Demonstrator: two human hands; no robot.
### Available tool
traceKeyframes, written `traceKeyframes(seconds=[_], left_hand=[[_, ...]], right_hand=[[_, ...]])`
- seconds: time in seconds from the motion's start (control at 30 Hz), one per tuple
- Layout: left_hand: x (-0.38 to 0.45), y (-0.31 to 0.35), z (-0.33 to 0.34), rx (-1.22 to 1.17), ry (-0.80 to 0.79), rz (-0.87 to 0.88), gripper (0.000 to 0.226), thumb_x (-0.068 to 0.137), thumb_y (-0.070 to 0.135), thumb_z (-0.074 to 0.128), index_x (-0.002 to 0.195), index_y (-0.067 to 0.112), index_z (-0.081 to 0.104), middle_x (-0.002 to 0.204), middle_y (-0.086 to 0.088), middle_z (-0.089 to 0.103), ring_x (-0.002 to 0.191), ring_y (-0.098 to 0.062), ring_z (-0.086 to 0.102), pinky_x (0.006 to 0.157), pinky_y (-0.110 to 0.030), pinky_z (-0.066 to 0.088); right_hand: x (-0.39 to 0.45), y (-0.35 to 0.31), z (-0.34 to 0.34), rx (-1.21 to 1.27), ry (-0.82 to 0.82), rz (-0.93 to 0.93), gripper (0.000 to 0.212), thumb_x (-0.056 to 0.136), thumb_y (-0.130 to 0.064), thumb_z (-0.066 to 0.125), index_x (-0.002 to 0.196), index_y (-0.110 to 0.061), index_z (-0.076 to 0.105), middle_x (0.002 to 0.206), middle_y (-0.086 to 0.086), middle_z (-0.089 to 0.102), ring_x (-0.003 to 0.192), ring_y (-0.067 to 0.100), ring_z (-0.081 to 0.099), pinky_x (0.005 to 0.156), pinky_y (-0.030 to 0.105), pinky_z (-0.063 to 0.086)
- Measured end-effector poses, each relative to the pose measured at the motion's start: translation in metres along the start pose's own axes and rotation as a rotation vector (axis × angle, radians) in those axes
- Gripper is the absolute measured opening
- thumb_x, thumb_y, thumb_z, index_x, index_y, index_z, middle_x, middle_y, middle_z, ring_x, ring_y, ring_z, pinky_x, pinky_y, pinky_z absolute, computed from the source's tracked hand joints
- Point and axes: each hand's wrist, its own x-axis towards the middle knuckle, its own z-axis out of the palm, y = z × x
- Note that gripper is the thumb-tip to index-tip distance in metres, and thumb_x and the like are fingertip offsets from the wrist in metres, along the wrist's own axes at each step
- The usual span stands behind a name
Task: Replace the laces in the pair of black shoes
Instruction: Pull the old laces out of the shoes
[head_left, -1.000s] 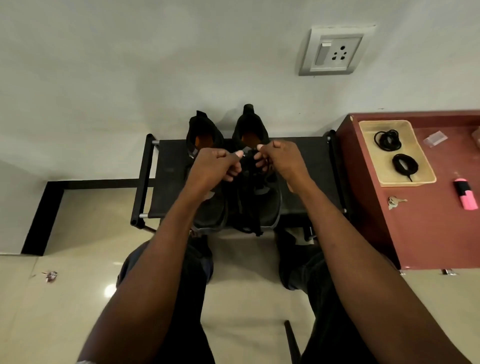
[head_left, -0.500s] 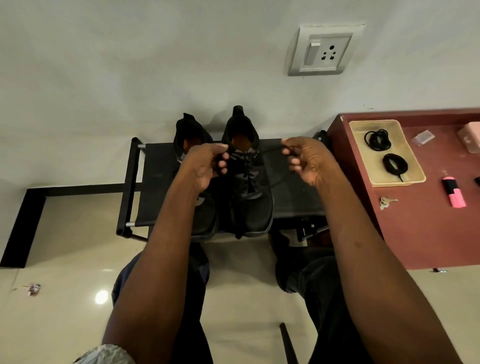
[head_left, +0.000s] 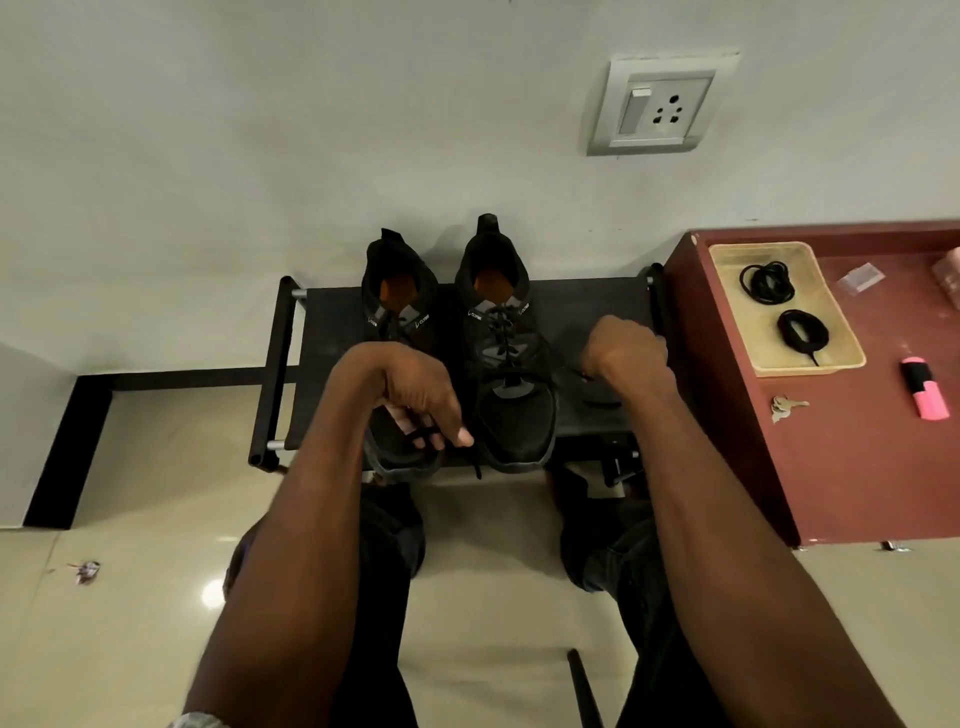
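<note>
Unlacing the right-hand shoe (head_left: 511, 364) on the rack (head_left: 582, 312), the left hand (head_left: 415, 400) pinches a lace end; the right hand (head_left: 626, 353), curled, probably grips the other. Loosening each crossing first should prevent snagging.

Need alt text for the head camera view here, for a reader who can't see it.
A person's left hand and right hand pull a black lace out sideways from the right-side shoe of a black pair on a low rack. Two coiled laces lie in a tray nearby.
</note>
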Motion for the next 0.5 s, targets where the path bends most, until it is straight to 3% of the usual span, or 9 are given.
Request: traceKeyframes(seconds=[0.1, 0.23, 0.3, 0.4, 0.47, 0.5], left_hand=[[0.002, 0.0, -0.01, -0.106, 0.143, 0.039, 0.023, 0.089, 0.026, 0.073, 0.102, 0.007, 0.071, 0.095, -0.01, 0.077, 0.088, -0.02, 0.073, 0.08, -0.031, 0.06], [0.028, 0.009, -0.015, -0.68, 0.862, 0.365, 0.019, 0.096, 0.024, 0.066, 0.094, 0.005, 0.067, 0.094, -0.015, 0.073, 0.093, -0.03, 0.072, 0.079, -0.038, 0.062], [0.047, 0.016, -0.012, -0.686, 1.111, 0.351, 0.034, 0.092, 0.036, 0.069, 0.09, 0.002, 0.066, 0.085, -0.015, 0.071, 0.085, -0.03, 0.072, 0.077, -0.04, 0.062], [0.063, 0.026, -0.008, -0.518, 1.14, 0.286, 0.05, 0.084, 0.051, 0.073, 0.084, 0.002, 0.065, 0.073, -0.011, 0.065, 0.068, -0.029, 0.067, 0.069, -0.039, 0.058], [0.067, 0.03, -0.007, -0.422, 1.169, 0.261, 0.046, 0.082, 0.052, 0.075, 0.078, 0.008, 0.062, 0.068, -0.005, 0.062, 0.058, -0.016, 0.058, 0.057, -0.029, 0.047], [0.068, 0.031, -0.007, -0.398, 1.183, 0.251, 0.044, 0.081, 0.05, 0.076, 0.078, 0.008, 0.062, 0.068, -0.003, 0.062, 0.057, -0.012, 0.056, 0.054, -0.025, 0.044]], right_hand=[[0.004, -0.007, 0.005, 0.073, 0.082, -0.045, 0.032, 0.094, -0.019, 0.055, 0.121, -0.003, 0.063, 0.127, 0.02, 0.062, 0.119, 0.038, 0.058, 0.096, 0.04, 0.046], [0.016, -0.02, -0.005, 0.658, -0.125, -0.249, 0.038, 0.094, -0.043, 0.064, 0.102, -0.007, 0.067, 0.091, 0.009, 0.068, 0.082, 0.019, 0.061, 0.074, 0.032, 0.046], [0.015, -0.021, -0.006, 0.705, -0.301, -0.33, 0.037, 0.087, -0.039, 0.074, 0.107, -0.01, 0.063, 0.083, 0.007, 0.072, 0.072, 0.013, 0.06, 0.071, 0.029, 0.046], [0.017, -0.018, -0.004, 0.557, -0.429, -0.374, 0.034, 0.086, -0.013, 0.076, 0.112, -0.003, 0.057, 0.065, 0.006, 0.066, 0.052, 0.014, 0.057, 0.057, 0.027, 0.044], [0.016, -0.009, -0.011, 0.523, -0.588, -0.395, 0.026, 0.093, -0.017, 0.07, 0.107, 0.002, 0.061, 0.06, 0.006, 0.058, 0.04, 0.012, 0.045, 0.046, 0.024, 0.042], [0.015, -0.002, -0.015, 0.497, -0.696, -0.41, 0.031, 0.096, -0.026, 0.065, 0.104, 0.004, 0.064, 0.06, 0.007, 0.057, 0.037, 0.011, 0.04, 0.044, 0.023, 0.041]])
